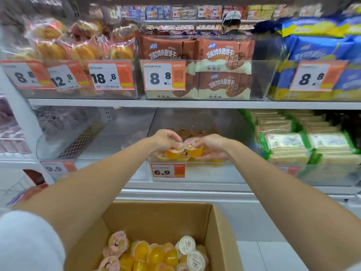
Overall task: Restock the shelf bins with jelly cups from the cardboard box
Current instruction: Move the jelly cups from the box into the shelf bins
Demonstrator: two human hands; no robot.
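A clear shelf bin (214, 173) with a 6.9 price tag (168, 170) sits on the middle shelf. Over its front edge my left hand (166, 140) and my right hand (212, 146) meet, both gripping orange jelly cups (192, 148) with pink lids. A few more cups lie in the bin just below them. Near the bottom, an open cardboard box (156, 216) holds several orange jelly cups (156, 255), some with pink lids, some with white lids.
Left of the jelly bin stands another clear bin (117, 137) with a 9.9 tag. Green-wrapped packs (304, 145) fill the bin on the right. The upper shelf carries bread, brown biscuit packs (220, 75) and blue packs. A person stands in the far aisle.
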